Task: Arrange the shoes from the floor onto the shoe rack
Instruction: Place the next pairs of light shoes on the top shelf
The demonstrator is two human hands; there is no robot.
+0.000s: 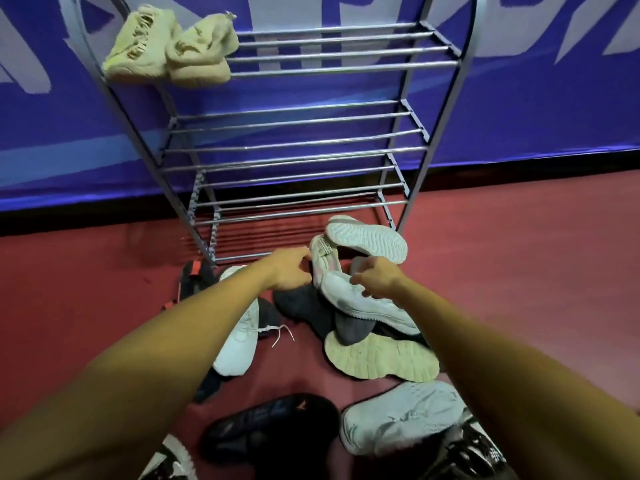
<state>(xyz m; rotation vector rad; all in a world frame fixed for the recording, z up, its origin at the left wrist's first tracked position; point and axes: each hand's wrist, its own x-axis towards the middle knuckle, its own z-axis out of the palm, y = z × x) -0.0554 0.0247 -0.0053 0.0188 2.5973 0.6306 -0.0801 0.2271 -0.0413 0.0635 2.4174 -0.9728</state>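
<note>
From the head camera, a grey metal shoe rack with shelves of thin chrome tubes stands on the dark red floor against a blue printed wall banner. A pair of fuzzy beige slip-on shoes sits at the left end of the rack's top shelf, toes hanging over the front edge; the lower shelves hold nothing.

The other shoes lie in a loose heap on the floor in front of the rack. A white sneaker turned sole-up is nearest the rack's bottom shelf. Just beside it lies a white shoe with a labelled heel tab. The left hand reaches to that heel with fingers curled; I cannot tell whether it has a grip.

The right hand is curled over the collar of a white leather sneaker and pinches it. That sneaker rests on a dark grey knit shoe and on a shoe with an upturned cream sole.

A white lace-up trainer lies partly under the left forearm. Closer in lie a black shoe with blue markings and a pale grey sneaker.
</note>
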